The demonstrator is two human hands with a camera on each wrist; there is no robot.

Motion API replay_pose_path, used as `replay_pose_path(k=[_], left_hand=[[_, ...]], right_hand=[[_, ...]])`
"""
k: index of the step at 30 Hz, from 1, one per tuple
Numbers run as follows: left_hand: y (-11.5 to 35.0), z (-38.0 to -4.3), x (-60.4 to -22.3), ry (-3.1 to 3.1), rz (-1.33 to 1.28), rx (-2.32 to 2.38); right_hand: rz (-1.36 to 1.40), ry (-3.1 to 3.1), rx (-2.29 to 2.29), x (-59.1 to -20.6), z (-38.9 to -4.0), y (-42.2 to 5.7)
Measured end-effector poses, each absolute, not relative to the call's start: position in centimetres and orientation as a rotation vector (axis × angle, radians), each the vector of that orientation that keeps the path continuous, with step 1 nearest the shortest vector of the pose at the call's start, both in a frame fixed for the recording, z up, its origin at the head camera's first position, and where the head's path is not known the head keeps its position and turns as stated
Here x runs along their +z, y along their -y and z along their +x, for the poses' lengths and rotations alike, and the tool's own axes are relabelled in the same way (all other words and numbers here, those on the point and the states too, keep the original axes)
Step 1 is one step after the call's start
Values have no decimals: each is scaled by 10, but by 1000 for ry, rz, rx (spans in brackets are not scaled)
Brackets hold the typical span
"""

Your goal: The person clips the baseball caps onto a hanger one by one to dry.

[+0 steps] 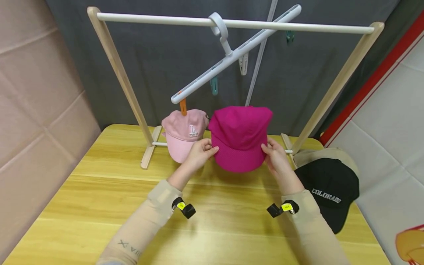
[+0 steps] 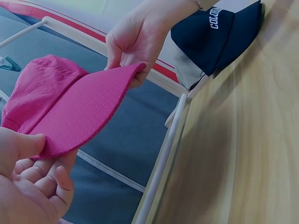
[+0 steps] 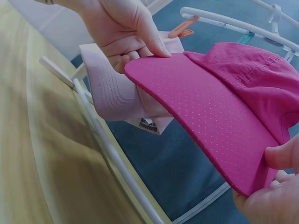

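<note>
A bright magenta cap (image 1: 241, 129) is held up in front of the rack by both hands, its brim toward me. My left hand (image 1: 198, 152) pinches one side of the brim, thumb on top and fingers beneath. At the brim's other side my right hand (image 1: 278, 160) grips it the same way. Just left of it a pink cap (image 1: 180, 127) with white "LA" letters hangs from an orange clip (image 1: 183, 106) at the low end of a white hanger (image 1: 236, 55). That hanger tilts, its hook (image 1: 219, 27) over the rack's rod.
A white rod on wooden legs (image 1: 122, 73) forms the rack. More clips dangle from the hanger: teal (image 1: 214, 85), white (image 1: 243, 64) and dark green (image 1: 289, 36). A black "COLORADO" cap (image 1: 328, 184) lies over a beige cap (image 1: 341, 158) at the right of the wooden table (image 1: 225, 228).
</note>
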State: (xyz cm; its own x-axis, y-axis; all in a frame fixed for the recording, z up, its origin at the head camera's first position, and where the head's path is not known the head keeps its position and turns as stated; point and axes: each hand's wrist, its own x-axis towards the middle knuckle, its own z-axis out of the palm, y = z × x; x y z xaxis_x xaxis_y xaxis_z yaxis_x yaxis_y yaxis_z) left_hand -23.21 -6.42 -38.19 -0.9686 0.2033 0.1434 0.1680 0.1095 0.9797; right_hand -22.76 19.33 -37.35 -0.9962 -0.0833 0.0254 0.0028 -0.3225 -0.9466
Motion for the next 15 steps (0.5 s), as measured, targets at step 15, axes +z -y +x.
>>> replay_pose_path(k=[15], left_hand=[[70, -236, -371, -2325, 393, 2075]], right_hand=[[-131, -1771, -2523, -364, -235, -188]])
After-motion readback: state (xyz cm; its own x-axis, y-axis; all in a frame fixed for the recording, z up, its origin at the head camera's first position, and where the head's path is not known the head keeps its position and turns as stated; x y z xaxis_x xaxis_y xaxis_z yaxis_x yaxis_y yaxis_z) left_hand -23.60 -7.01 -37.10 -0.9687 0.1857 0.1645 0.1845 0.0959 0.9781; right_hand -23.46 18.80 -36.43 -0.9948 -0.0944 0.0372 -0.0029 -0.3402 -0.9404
